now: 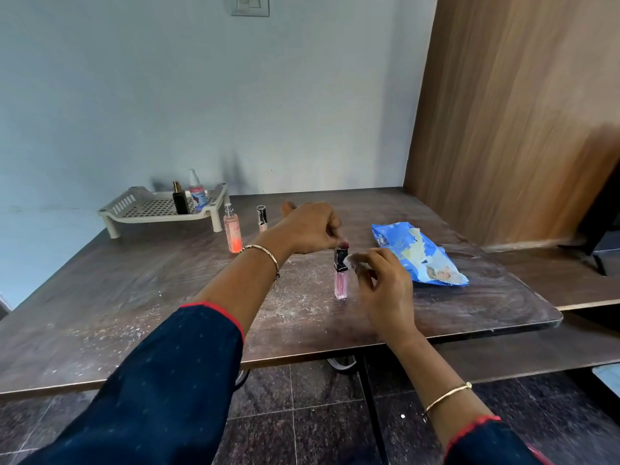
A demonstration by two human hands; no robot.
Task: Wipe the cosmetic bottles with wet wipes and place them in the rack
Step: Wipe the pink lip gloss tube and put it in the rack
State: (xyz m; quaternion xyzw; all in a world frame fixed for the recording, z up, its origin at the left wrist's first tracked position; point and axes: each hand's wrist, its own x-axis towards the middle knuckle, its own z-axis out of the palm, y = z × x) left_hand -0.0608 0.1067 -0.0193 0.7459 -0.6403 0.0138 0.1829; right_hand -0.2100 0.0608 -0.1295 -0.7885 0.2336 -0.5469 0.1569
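Our left hand [308, 228] has a pinching grip on the lip gloss tube [341, 283] by its cap, upright on the table [167, 297]; our right hand [385, 290] pinches a wet wipe [352, 260] against it. Sideways rubbing could topple that narrow tube, we reckon.

Dusty matt wooden table [167, 313], perforated plastic rack [151, 206]
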